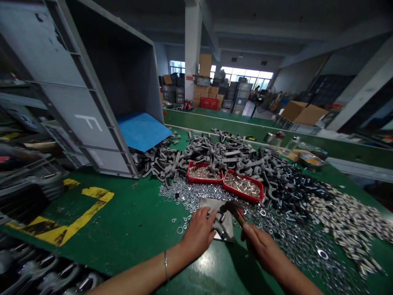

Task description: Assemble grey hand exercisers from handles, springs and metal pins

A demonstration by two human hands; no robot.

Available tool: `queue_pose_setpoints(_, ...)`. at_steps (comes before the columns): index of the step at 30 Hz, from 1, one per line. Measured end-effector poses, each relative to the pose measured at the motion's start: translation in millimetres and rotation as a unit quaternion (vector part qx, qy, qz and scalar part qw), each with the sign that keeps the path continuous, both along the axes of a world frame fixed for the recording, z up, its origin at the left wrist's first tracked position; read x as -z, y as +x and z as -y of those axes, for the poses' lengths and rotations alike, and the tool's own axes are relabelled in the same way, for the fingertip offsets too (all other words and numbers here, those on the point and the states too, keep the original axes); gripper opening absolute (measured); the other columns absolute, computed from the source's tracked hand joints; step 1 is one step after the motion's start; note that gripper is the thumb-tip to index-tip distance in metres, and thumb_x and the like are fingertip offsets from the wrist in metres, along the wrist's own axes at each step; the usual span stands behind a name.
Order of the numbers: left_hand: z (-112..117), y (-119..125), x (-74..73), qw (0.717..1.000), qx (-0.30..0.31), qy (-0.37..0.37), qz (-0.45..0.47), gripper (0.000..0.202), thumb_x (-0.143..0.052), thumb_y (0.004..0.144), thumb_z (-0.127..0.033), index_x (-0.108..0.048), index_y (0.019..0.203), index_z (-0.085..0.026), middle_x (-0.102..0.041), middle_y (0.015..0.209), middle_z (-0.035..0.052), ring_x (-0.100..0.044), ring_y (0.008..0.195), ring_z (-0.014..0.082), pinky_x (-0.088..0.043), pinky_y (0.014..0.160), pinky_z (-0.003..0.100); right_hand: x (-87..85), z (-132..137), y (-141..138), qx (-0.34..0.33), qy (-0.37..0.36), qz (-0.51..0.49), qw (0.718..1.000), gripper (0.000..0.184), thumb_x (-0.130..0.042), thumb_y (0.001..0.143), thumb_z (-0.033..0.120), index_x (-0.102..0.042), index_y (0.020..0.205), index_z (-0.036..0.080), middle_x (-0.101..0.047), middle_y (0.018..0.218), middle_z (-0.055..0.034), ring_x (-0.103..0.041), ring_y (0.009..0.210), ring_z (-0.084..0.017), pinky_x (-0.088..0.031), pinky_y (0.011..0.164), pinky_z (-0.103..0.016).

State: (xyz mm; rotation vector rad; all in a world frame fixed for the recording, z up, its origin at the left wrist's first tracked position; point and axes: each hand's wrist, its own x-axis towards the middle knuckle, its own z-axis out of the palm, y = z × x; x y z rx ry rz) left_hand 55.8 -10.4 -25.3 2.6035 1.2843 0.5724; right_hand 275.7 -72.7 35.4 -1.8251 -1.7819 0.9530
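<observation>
My right hand [259, 243] is wrapped round the handle of a hammer [241, 217]. The dark hammer head hangs over the right side of a flat metal plate [211, 202] on the green table. My left hand [199, 229] lies at the plate's left side, its fingers closed on a grey clamp-like part [220, 229]. Fingers and hammer cover some of that part. Just beyond the plate stand two red trays, the left tray [204, 181] and the right tray [242, 196], both filled with small metal pins. Loose metal rings [184, 200] surround the plate.
A pile of grey parts [227, 153] spreads behind the trays. Black parts [291, 188] and light metal cylinders [340, 209] lie to the right. A big grey crate [101, 151] stands on its side at left, with a blue sheet [144, 131]. Jars [278, 139] stand farther back.
</observation>
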Motion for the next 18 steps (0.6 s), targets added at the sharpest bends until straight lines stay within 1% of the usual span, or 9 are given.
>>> queue_pose_setpoints(3, 3.1, 2.4, 10.2, 0.997, -0.06, -0.02, 0.044, 0.085, -0.066, 0.081, -0.023, -0.019, 0.151, -0.012, -0.048, 0.138, 0.0202, -0.046, 0.126, 0.0352, -0.039, 0.107, 0.052, -7.9, -4.7, -12.4, -0.035, -0.011, -0.003, 0.999, 0.049, -0.033, 0.098, 0.06, -0.059, 0.084, 0.021, -0.062, 0.074, -0.0018, -0.057, 0.069, -0.019, -0.043, 0.069, -0.031)
queue_pose_setpoints(5, 3.9, 3.1, 13.5, 0.996, -0.064, -0.027, 0.05, 0.089, -0.067, 0.08, -0.022, -0.016, 0.152, -0.009, -0.049, 0.136, 0.022, -0.047, 0.124, 0.0359, -0.037, 0.108, 0.053, -9.8, -5.9, -15.9, -0.042, -0.064, -0.044, 0.996, 0.052, -0.037, 0.094, 0.065, -0.059, 0.079, 0.021, -0.059, 0.069, -0.0006, -0.054, 0.061, -0.016, -0.043, 0.061, -0.029)
queue_pose_setpoints(8, 0.0, 1.7, 7.3, 0.997, -0.048, -0.042, 0.052, 0.086, -0.067, 0.078, -0.023, -0.023, 0.151, -0.01, -0.055, 0.129, 0.0207, -0.05, 0.119, 0.0362, -0.037, 0.107, 0.054, -3.5, 8.8, -8.7, 0.039, -0.182, -0.188, 0.964, 0.06, -0.03, 0.092, 0.073, -0.059, 0.085, 0.021, -0.048, 0.053, 0.0053, -0.032, 0.037, -0.01, -0.029, 0.038, -0.023)
queue_pose_setpoints(10, -7.8, -0.3, -4.8, 0.993, -0.034, -0.082, 0.077, 0.082, -0.067, 0.077, -0.025, -0.03, 0.149, -0.013, -0.06, 0.121, 0.0177, -0.054, 0.114, 0.0354, -0.04, 0.103, 0.052, 8.9, 30.6, 6.3, 0.121, -0.224, -0.258, 0.932, 0.063, -0.026, 0.09, 0.076, -0.058, 0.088, 0.021, -0.042, 0.047, 0.0074, -0.022, 0.031, -0.008, -0.021, 0.032, -0.023)
queue_pose_setpoints(11, -13.3, -1.3, -12.3, 0.986, -0.029, -0.128, 0.104, 0.079, -0.067, 0.077, -0.028, -0.033, 0.148, -0.015, -0.063, 0.115, 0.0154, -0.057, 0.109, 0.0337, -0.043, 0.099, 0.049, 16.7, 42.6, 16.9, 0.155, -0.233, -0.268, 0.922, 0.066, -0.026, 0.089, 0.077, -0.059, 0.085, 0.021, -0.041, 0.045, 0.007, -0.023, 0.03, -0.008, -0.022, 0.032, -0.023)
queue_pose_setpoints(13, -26.1, -3.7, -26.7, 0.949, -0.015, -0.264, 0.171, 0.068, -0.062, 0.083, -0.037, -0.039, 0.144, -0.018, -0.067, 0.1, 0.0104, -0.064, 0.093, 0.0284, -0.051, 0.087, 0.042, 31.5, 62.7, 42.3, 0.208, -0.237, -0.239, 0.918, 0.07, -0.023, 0.086, 0.08, -0.06, 0.082, 0.021, -0.043, 0.043, 0.0042, -0.029, 0.03, -0.01, -0.026, 0.033, -0.025)
queue_pose_setpoints(15, -39.0, -6.6, -35.2, 0.906, -0.001, -0.359, 0.222, 0.055, -0.056, 0.088, -0.042, -0.046, 0.136, -0.019, -0.068, 0.095, 0.0084, -0.065, 0.084, 0.0243, -0.053, 0.08, 0.037, 39.7, 69.7, 67.6, 0.214, -0.204, -0.146, 0.944, 0.067, -0.026, 0.086, 0.078, -0.063, 0.082, 0.022, -0.054, 0.05, -0.0018, -0.044, 0.036, -0.016, -0.037, 0.038, -0.03)
queue_pose_setpoints(16, -44.4, -8.3, -36.0, 0.904, 0.0, -0.362, 0.228, 0.051, -0.057, 0.087, -0.042, -0.05, 0.132, -0.019, -0.068, 0.099, 0.0095, -0.065, 0.089, 0.0244, -0.052, 0.083, 0.038, 40.6, 66.5, 77.6, 0.196, -0.159, -0.078, 0.965, 0.062, -0.031, 0.086, 0.075, -0.064, 0.083, 0.023, -0.062, 0.06, -0.0055, -0.055, 0.046, -0.02, -0.045, 0.045, -0.033)
queue_pose_setpoints(18, -51.5, -12.5, -30.8, 0.937, -0.023, -0.286, 0.199, 0.046, -0.064, 0.083, -0.036, -0.056, 0.124, -0.017, -0.064, 0.113, 0.0129, -0.06, 0.106, 0.028, -0.046, 0.096, 0.042, 37.8, 46.9, 87.8, 0.139, -0.029, 0.073, 0.987, 0.049, -0.038, 0.089, 0.063, -0.065, 0.086, 0.023, -0.069, 0.082, -0.0107, -0.065, 0.073, -0.027, -0.052, 0.068, -0.039)
